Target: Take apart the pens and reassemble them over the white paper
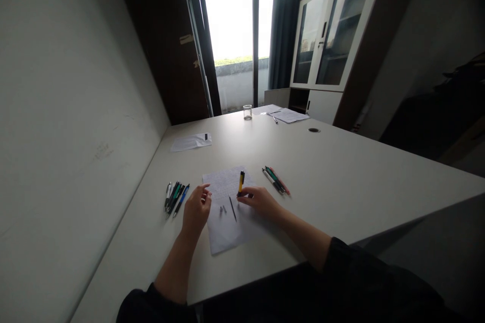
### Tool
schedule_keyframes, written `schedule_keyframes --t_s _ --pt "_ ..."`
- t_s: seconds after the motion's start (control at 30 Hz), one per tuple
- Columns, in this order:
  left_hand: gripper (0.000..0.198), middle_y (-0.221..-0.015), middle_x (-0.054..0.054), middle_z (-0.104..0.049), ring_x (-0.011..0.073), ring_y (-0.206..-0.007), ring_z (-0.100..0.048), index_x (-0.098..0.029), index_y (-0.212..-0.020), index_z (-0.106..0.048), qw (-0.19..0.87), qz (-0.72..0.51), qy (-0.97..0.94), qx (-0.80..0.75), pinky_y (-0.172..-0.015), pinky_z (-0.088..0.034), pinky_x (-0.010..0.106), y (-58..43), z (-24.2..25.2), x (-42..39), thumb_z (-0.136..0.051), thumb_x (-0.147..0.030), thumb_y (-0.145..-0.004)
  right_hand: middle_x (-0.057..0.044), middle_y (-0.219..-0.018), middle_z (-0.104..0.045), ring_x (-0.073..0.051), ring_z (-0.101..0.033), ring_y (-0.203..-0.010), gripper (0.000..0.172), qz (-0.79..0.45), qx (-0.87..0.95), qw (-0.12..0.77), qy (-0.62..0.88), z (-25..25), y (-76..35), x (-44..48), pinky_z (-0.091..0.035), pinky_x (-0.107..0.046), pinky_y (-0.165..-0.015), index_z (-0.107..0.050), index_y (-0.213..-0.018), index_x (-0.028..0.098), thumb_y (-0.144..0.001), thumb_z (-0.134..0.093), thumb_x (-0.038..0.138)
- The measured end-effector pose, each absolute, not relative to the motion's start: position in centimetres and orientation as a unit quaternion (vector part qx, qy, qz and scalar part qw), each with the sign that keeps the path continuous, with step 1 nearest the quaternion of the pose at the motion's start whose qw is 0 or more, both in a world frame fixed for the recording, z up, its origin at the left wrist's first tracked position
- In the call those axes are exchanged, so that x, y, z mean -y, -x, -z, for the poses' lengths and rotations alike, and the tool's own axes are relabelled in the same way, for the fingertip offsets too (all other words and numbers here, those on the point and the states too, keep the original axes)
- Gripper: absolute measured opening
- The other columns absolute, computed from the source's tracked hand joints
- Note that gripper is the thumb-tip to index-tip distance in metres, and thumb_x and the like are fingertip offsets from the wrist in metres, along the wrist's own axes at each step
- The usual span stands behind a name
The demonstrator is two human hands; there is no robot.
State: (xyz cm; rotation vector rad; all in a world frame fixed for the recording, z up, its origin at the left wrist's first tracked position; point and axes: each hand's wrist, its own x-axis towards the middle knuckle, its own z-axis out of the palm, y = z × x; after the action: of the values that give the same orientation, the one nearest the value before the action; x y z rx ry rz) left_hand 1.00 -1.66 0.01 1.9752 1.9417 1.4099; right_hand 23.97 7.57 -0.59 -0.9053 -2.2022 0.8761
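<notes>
My right hand pinches a yellow and black pen barrel, held upright over the right side of a written sheet of paper. At the sheet's left edge, my left hand hovers or rests with its fingers apart and nothing in them. Between the hands a thin dark pen refill lies on the paper. Beside it are two small grey pen parts, too small to make out fully. Left of my left hand lies a bunch of several pens.
More pens lie right of the paper. Toward the far edge of the white table are a glass, a stack of papers and a round cable hole. Another sheet lies near the left wall.
</notes>
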Motion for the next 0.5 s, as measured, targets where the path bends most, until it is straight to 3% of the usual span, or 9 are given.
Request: schedule_keyframes --t_s 0.5 --pt "0.024 -0.091 0.004 -0.064 0.0173 -0.079 -0.063 -0.02 -0.108 -0.06 0.026 -0.455 -0.649 -0.609 -0.066 -0.055 0.029 -0.78 0.19 1.6 -0.049 -0.014 -0.087 -0.004 -0.092 -0.069 -0.012 -0.057 -0.064 0.017 -0.258 0.833 0.389 0.298 0.65 -24.19 -7.49 -0.048 -0.025 -0.066 -0.07 -0.1 0.021 -0.091 -0.061 0.031"
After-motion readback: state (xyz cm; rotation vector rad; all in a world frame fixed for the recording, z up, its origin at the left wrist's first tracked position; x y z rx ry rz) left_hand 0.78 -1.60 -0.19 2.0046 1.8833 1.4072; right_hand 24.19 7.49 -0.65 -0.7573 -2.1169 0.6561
